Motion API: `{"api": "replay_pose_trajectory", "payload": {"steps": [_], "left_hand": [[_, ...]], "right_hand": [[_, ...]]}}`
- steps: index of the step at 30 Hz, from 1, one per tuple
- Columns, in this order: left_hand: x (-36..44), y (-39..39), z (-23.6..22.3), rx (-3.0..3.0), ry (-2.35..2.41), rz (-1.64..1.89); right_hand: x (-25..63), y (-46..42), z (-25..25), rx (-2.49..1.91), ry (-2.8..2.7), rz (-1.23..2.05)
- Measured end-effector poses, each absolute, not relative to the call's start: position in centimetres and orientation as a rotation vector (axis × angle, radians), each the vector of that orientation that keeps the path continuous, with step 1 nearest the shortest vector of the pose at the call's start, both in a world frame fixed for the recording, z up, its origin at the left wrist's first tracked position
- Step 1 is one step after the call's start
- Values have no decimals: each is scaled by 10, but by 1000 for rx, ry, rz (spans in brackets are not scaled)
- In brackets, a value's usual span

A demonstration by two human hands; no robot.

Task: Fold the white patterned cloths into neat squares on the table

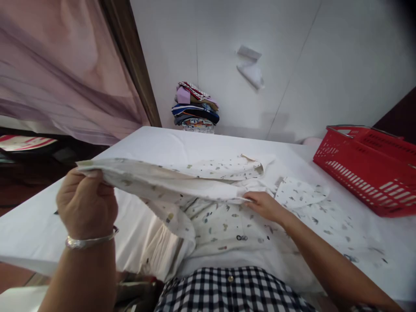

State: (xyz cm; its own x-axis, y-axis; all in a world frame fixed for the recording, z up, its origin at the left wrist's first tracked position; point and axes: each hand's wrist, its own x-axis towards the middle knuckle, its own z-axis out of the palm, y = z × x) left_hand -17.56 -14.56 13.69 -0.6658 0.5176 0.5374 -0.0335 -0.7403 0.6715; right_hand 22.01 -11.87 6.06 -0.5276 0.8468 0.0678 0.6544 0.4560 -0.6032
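A white garment with small printed motifs (224,221) lies spread over the near side of the table, partly lifted. My left hand (87,195), with a silver bangle at the wrist, pinches one end of its cloth and holds it up at the left. Closed on the same raised edge near the middle is my right hand (260,203). Between the two hands the fabric stretches in a long strip. Whether the printed cloth farther right (315,212) belongs to this garment or another, I cannot tell.
A red plastic basket (367,169) stands at the table's right. Folded clothes (195,108) are stacked at the back against the white wall (227,26). Pink curtain (65,65) hangs at the left beside a dark post. The white table (156,141) has its left edge in view.
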Motion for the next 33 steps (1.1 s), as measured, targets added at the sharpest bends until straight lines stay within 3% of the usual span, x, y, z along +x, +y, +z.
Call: {"api": "replay_pose_trajectory", "payload": {"steps": [5,12,18,26,33], "left_hand": [[-171,-151,139,1110,912,2416],[-163,-159,139,1097,933,2380],[-162,-168,139,1088,953,2370],[-164,-171,137,1097,926,2374],[-177,-164,130,1062,952,2361]], "right_hand": [[189,-126,55,-1034,-2362,933],[151,-75,32,-1206,-2262,99],[123,-40,33,-1312,-2190,-203],[112,-21,27,-1220,-2231,-201],[169,-3,22,-1058,-2424,-43]]}}
